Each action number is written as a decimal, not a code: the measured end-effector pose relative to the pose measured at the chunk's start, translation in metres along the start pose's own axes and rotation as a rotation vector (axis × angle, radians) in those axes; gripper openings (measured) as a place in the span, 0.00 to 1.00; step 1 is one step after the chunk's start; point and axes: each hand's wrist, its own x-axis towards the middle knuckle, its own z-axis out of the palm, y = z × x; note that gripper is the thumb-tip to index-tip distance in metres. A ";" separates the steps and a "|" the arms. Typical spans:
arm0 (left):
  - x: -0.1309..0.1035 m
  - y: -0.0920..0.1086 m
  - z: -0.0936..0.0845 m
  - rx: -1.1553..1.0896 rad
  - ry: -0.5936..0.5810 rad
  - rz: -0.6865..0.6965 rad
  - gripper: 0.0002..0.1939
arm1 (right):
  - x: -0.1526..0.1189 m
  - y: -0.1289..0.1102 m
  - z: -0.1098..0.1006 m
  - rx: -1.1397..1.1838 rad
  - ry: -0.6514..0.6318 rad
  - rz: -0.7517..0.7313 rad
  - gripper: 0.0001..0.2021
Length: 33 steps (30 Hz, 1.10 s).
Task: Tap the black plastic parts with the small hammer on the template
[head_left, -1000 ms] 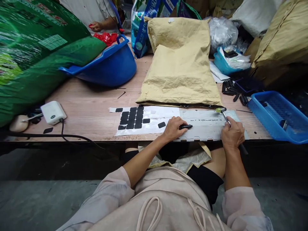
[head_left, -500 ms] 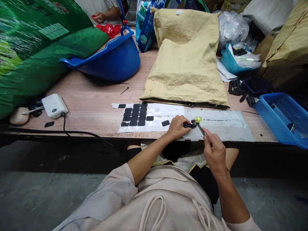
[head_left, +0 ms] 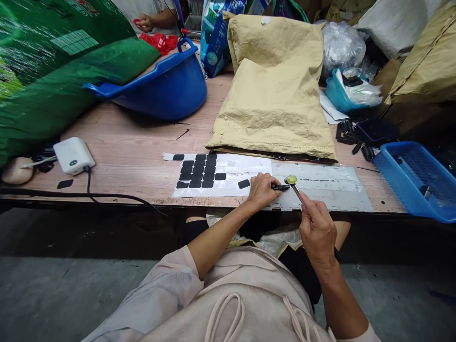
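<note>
1. Our left hand (head_left: 262, 191) pinches a black piece (head_left: 282, 187) between its fingers.
2. Our right hand (head_left: 318, 232) grips a hammer (head_left: 291, 180), its head brought leftward to just beside those fingers.
3. So hammer and black piece seem lined up; contact is unclear.

Soft, even light, seemingly from above, kept the tabletop (head_left: 117, 137) around the fingers (head_left: 272, 181) of the left hand (head_left: 261, 191) moderately bright. Just right of those fingers, the metal of the hammer (head_left: 297, 190) carried a small sheen. Far left and beyond them, white streaks of glare broke up the surface of the green sack (head_left: 107, 66), and nearer, the blue basin (head_left: 167, 90) dropped a soft shadow beneath itself. Nearer the body than the fingers, the floor (head_left: 99, 299) lay dim, darkest under the table. Far right of them, past the blue basket (head_left: 409, 180), detail sank into near-black. The fingers looked fairly crisp; things farthest beyond them looked softer, and the wide lens stretched shapes toward the edges.
</note>
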 end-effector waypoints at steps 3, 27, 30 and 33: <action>0.001 0.000 -0.001 -0.004 -0.005 -0.002 0.08 | 0.000 0.002 0.001 -0.020 -0.010 0.017 0.21; -0.050 -0.021 -0.008 -0.053 -0.251 0.420 0.09 | 0.061 0.100 0.033 -0.366 0.274 0.282 0.20; -0.084 -0.042 0.003 -0.052 -0.455 0.411 0.11 | 0.061 0.101 0.033 -0.361 0.253 0.301 0.19; -0.100 -0.069 0.020 0.110 -0.474 0.174 0.13 | 0.061 0.102 0.032 -0.363 0.242 0.313 0.19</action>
